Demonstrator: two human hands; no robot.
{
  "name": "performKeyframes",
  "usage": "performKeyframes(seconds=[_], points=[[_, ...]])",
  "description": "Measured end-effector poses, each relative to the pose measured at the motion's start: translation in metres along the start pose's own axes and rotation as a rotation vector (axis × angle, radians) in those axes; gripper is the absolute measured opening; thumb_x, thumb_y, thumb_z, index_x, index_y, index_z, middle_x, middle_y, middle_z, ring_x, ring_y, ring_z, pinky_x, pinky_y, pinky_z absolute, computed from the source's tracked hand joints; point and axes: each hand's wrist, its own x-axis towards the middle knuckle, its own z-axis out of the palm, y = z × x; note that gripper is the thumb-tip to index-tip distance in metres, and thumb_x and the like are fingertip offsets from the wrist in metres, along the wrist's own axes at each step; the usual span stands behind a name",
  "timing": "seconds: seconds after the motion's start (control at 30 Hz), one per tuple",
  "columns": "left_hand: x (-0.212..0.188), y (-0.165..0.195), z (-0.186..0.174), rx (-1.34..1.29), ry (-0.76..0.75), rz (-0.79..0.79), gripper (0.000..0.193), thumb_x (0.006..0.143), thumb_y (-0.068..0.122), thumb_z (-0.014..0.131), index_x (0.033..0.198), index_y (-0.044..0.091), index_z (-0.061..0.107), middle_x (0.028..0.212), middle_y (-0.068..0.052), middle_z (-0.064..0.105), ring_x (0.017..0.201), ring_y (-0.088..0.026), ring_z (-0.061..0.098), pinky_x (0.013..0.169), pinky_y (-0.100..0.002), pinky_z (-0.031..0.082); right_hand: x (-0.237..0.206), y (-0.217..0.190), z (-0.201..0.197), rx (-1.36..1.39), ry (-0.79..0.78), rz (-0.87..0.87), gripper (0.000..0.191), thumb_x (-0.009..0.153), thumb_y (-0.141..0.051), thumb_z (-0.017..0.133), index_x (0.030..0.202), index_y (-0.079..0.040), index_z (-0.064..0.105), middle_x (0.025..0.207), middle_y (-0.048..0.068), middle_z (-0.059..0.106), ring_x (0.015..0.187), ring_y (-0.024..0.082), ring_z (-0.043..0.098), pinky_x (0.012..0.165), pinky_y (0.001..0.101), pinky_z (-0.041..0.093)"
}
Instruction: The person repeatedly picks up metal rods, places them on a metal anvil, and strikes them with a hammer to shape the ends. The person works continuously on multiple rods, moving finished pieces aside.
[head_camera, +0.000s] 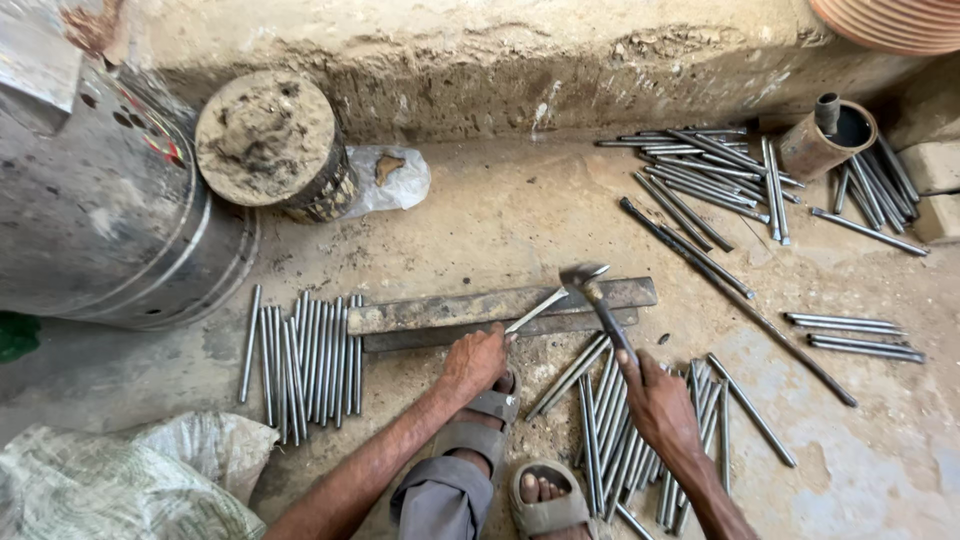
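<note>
My left hand (473, 362) pinches a thin steel rod (537, 309) whose far end rests on a long flat iron bar (440, 311) lying on the concrete floor. In my right hand (655, 400) I grip the handle of a hammer (587, 282). Its head sits over the rod's tip on the bar. Both my sandalled feet (520, 470) are tucked between the hands.
A neat row of rods (305, 365) lies left of the bar, a loose pile (620, 430) under my right hand, more rods (700, 170) at the back right beside a rusty pipe piece (825, 140). A big metal drum (100, 200), round block (270, 140) and sack (110, 480) stand left.
</note>
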Motion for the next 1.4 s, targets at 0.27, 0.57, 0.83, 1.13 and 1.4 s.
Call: performKeyframes(seconds=[0.27, 0.57, 0.83, 1.13, 1.4], points=[[0.004, -0.005, 0.005, -0.037, -0.067, -0.025, 0.026, 0.101, 0.015, 0.049, 0.114, -0.007, 0.055, 0.069, -0.018, 0.069, 0.062, -0.036, 0.075, 0.055, -0.051, 0.062, -0.003, 0.004, 0.027, 0.149, 0.109, -0.066, 0.061, 0.105, -0.054, 0.030, 0.122, -0.004, 0.060, 0.048, 0.000, 0.048, 0.031, 0.007, 0.039, 0.021, 0.0287, 0.033], [0.003, -0.007, 0.012, -0.022, 0.015, -0.013, 0.031, 0.102, 0.027, 0.056, 0.107, -0.004, 0.059, 0.074, -0.026, 0.070, 0.072, -0.046, 0.072, 0.066, -0.057, 0.058, -0.016, 0.012, 0.029, 0.056, 0.131, -0.090, 0.058, 0.103, -0.052, 0.030, 0.126, -0.008, 0.059, 0.047, 0.002, 0.046, 0.031, 0.010, 0.038, 0.021, 0.0328, 0.035], [0.002, -0.007, 0.005, -0.061, -0.025, 0.000, 0.033, 0.105, 0.031, 0.053, 0.104, -0.002, 0.057, 0.072, -0.025, 0.068, 0.069, -0.046, 0.071, 0.064, -0.058, 0.058, 0.014, 0.018, 0.018, 0.087, 0.047, -0.021, 0.060, 0.106, -0.055, 0.030, 0.117, -0.007, 0.065, 0.060, 0.003, 0.048, 0.044, 0.012, 0.040, 0.033, 0.0338, 0.037], [0.002, -0.011, 0.010, -0.072, 0.066, 0.086, 0.043, 0.103, 0.031, 0.053, 0.132, 0.000, 0.053, 0.056, -0.005, 0.055, 0.041, -0.018, 0.052, 0.034, -0.037, 0.048, -0.001, 0.067, 0.043, 0.189, -0.004, 0.132, 0.069, 0.110, -0.058, 0.033, 0.115, -0.001, 0.071, 0.061, 0.000, 0.047, 0.044, 0.009, 0.038, 0.033, 0.0290, 0.034], [0.003, -0.008, 0.017, 0.027, 0.057, 0.072, 0.029, 0.104, 0.025, 0.057, 0.117, -0.001, 0.057, 0.062, -0.013, 0.065, 0.054, -0.031, 0.068, 0.048, -0.047, 0.055, -0.007, 0.063, 0.056, 0.125, 0.041, 0.061, 0.063, 0.101, -0.058, 0.033, 0.124, -0.008, 0.063, 0.051, 0.002, 0.047, 0.034, 0.010, 0.035, 0.026, 0.0297, 0.033]])
